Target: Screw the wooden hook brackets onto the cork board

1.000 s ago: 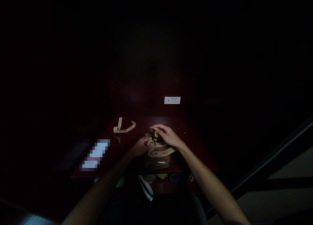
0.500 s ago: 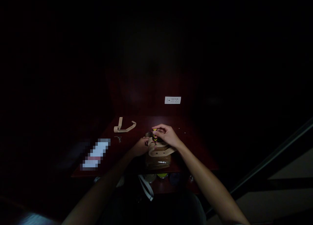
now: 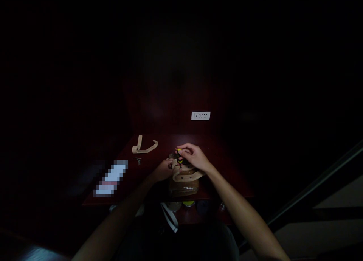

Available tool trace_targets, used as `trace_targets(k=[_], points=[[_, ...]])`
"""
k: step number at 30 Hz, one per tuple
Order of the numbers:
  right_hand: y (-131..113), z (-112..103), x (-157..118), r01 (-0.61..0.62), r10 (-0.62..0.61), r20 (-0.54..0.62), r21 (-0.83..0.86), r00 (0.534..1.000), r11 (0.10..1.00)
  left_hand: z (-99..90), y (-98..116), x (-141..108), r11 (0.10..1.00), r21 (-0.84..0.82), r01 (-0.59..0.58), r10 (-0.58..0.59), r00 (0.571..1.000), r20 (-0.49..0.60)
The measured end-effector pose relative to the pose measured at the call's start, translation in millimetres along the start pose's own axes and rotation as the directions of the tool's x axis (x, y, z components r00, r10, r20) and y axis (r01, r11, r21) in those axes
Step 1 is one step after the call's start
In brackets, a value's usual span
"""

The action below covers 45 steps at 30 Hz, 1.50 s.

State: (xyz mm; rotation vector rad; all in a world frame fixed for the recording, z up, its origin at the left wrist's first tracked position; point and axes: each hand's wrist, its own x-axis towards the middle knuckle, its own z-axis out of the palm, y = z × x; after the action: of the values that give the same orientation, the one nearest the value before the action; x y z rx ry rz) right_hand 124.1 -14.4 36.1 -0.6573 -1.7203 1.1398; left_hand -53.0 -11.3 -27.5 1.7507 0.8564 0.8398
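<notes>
My right hand (image 3: 195, 156) is closed around a short screwdriver (image 3: 179, 155) with a yellow and black handle. It stands upright, its tip down at the bent pale wooden piece (image 3: 177, 176), which has holes in its near strip. Under that piece lies a brown block wrapped in shiny tape (image 3: 183, 189). At the left end of the wooden piece, my left hand (image 3: 163, 170) has its fingers closed on the edge; the fingertips are partly hidden. A second bent wooden piece with a hooked end (image 3: 145, 151) lies farther back on the left.
Several thin screws (image 3: 137, 161) lie on the dark red table (image 3: 211, 191). A blurred-out pale sheet (image 3: 111, 179) is at the left. Two small white bits (image 3: 214, 154) lie right. A wall socket (image 3: 200, 116) is behind. Below are a lower shelf with tins (image 3: 188, 203) and a white strap (image 3: 170, 217).
Almost nothing differs. My right hand's fingers have shifted very slightly on the screwdriver handle; the wooden piece and my left hand look the same.
</notes>
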Motion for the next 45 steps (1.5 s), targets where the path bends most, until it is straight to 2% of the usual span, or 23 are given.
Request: trace_targets(k=[7,11,15,22,26,30,34,39,43,45], points=[[4.9,9.1,4.4,0.029,-0.035,-0.157,-0.045,0.987,0.999,-0.3,0.0,-0.3,1.0,0.016,-0.004,0.004,1.0,0.005],[1.1,9.3,0.1,0.069,-0.069,-0.092,-0.01,0.993,0.998,-0.8,0.0,0.4,0.996,0.085,-0.018,0.018,1.0,-0.009],[3.9,6.0,-2.7,0.051,-0.05,-0.039,0.047,0.998,0.998,-0.7,0.0,0.3,0.996,0.089,-0.022,0.023,1.0,-0.016],[11.7,6.9,0.1,0.054,-0.068,-0.159,-0.093,0.985,0.994,-0.6,-0.1,-0.4,0.999,0.039,-0.003,0.004,1.0,-0.015],[11.5,11.0,0.0,0.08,-0.096,-0.204,-0.087,0.974,0.993,-0.8,-0.5,0.2,0.998,0.053,-0.023,0.024,1.0,-0.013],[5.7,10.1,-5.3,0.121,-0.126,-0.148,-0.043,0.981,0.992,-0.3,-1.0,0.3,0.997,0.079,-0.023,0.025,1.0,-0.017],[1.8,5.1,-8.5,0.106,-0.106,-0.075,-0.004,0.992,0.994,0.4,-0.2,-0.3,0.997,0.071,-0.009,0.011,1.0,-0.021],[10.6,0.9,-2.9,0.072,-0.089,-0.141,-0.124,0.986,0.99,-1.4,-4.8,0.9,0.997,0.064,-0.033,0.033,0.999,-0.007],[15.9,0.2,0.6,0.082,-0.155,-0.249,-0.28,0.956,0.956,-2.2,-9.9,2.0,0.994,0.101,-0.03,0.035,0.998,-0.048],[13.6,0.1,-0.3,0.098,-0.189,-0.256,-0.328,0.948,0.94,-1.5,-10.0,1.9,0.997,0.076,-0.017,0.02,0.999,-0.043]])
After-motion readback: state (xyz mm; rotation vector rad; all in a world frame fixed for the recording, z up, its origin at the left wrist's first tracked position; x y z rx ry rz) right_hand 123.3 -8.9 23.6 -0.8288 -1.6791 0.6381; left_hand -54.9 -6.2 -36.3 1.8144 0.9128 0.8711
